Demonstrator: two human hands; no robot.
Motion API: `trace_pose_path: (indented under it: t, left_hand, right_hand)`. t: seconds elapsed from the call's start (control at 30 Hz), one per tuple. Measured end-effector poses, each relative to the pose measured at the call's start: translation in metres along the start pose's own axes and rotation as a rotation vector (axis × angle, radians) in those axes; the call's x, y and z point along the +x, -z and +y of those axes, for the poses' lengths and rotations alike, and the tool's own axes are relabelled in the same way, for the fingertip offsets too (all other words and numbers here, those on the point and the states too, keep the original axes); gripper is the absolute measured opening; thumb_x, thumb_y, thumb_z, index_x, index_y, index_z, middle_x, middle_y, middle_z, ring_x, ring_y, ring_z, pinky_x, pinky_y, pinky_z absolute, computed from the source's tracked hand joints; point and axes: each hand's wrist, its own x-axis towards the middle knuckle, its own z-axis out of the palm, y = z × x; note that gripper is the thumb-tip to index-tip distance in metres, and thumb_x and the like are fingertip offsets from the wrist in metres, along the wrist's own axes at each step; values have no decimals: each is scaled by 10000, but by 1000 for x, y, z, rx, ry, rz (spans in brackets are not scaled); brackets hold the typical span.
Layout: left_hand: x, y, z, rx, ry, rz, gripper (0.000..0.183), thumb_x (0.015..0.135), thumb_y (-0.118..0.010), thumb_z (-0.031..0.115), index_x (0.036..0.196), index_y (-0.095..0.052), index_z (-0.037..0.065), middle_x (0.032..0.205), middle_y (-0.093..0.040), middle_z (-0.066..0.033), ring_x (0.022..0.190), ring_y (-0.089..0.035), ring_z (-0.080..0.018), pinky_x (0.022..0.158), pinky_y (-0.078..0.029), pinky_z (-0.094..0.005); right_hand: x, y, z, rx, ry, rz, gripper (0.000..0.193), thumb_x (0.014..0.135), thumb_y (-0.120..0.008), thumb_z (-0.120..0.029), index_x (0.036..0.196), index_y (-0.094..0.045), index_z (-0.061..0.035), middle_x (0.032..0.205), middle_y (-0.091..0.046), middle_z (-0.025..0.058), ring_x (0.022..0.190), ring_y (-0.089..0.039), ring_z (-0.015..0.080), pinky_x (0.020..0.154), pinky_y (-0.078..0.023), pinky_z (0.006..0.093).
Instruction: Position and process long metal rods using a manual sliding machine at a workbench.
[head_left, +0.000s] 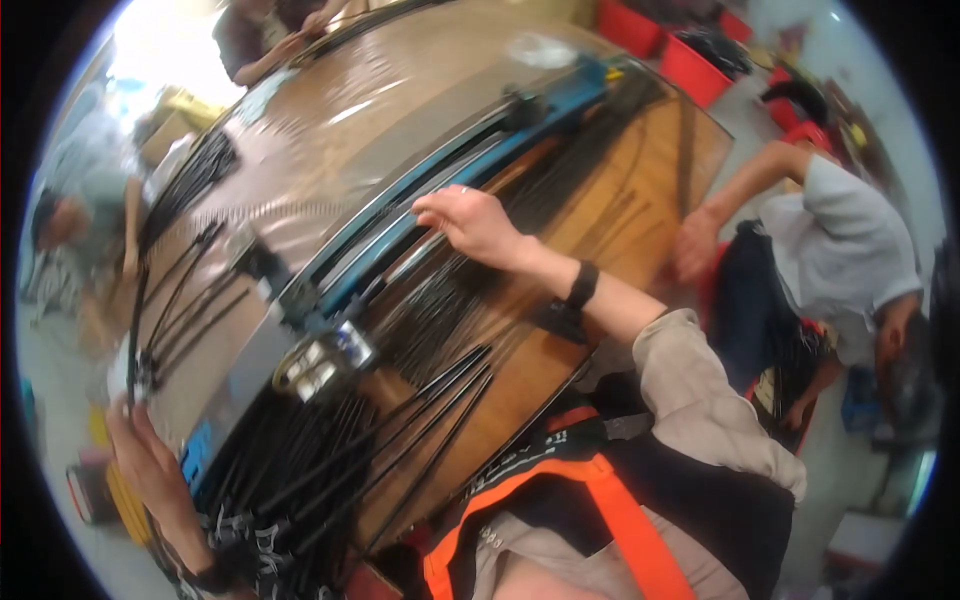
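At the lower left, my left hand point(150, 455) is closed round a long thin black rod point(137, 345), which runs up past a small metal fitting. My right hand point(478, 225) hovers over a long blue metal rail point(440, 195) on the table. Its fingers are curled together, and anything in them is too small or hidden to make out. Below the rail's near end sits a block of metal and white parts point(322, 365). Several black rods point(400, 440) with pale fittings at their ends lie in a bundle between my two arms.
The wooden table point(640, 190) has a clear plastic sheet point(300, 140) over its far part. More black rods point(190, 180) lie at the left edge. One person point(840, 240) sits close on my right; others are at the left and far side. Red bins point(695, 70) stand at the far right.
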Motion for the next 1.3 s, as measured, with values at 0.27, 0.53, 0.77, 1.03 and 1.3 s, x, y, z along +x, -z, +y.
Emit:
trace_pose_path:
  t: [0.27,0.53,0.77,1.03,1.3]
  left_hand:
    - [-11,21,9,-48,157,-12,239,986,-557,98,1184,-619,-20,1007,-673,-220,871,-656,-313,780,-503,-351]
    - [-81,30,-15,-26,310,-101,235,973,-573,89,1172,-615,-27,983,-669,-216,835,-649,-312,760,-505,-355]
    - [-81,8,-19,-141,336,-63,228,971,-578,93,1158,-613,-33,948,-659,-205,787,-632,-304,728,-503,-348]
    - [-77,-2,-30,-115,302,-85,226,970,-591,111,1140,-622,-35,926,-653,-202,762,-625,-298,709,-501,-348]
    - [-71,-11,-20,-195,291,-43,230,966,-604,128,1126,-630,-34,881,-650,-206,720,-626,-305,668,-497,-356]
  right_hand:
    - [92,-92,-90,788,-106,-338,150,918,-684,-156,1026,-707,-55,909,-731,51,842,-669,74,727,-538,243]
    - [106,-134,-119,730,60,-390,126,897,-702,-122,1002,-721,-55,877,-735,41,794,-674,69,698,-540,238]
    - [126,-148,-136,318,99,-787,140,959,-616,-146,1010,-682,-33,794,-712,54,741,-680,117,685,-538,271]
    - [126,-142,-113,751,-34,-502,147,968,-596,-145,992,-647,-9,773,-694,64,740,-670,121,701,-538,274]
    - [118,-142,-120,772,17,-507,132,954,-620,-133,1000,-646,-12,801,-705,61,735,-662,106,694,-531,251]
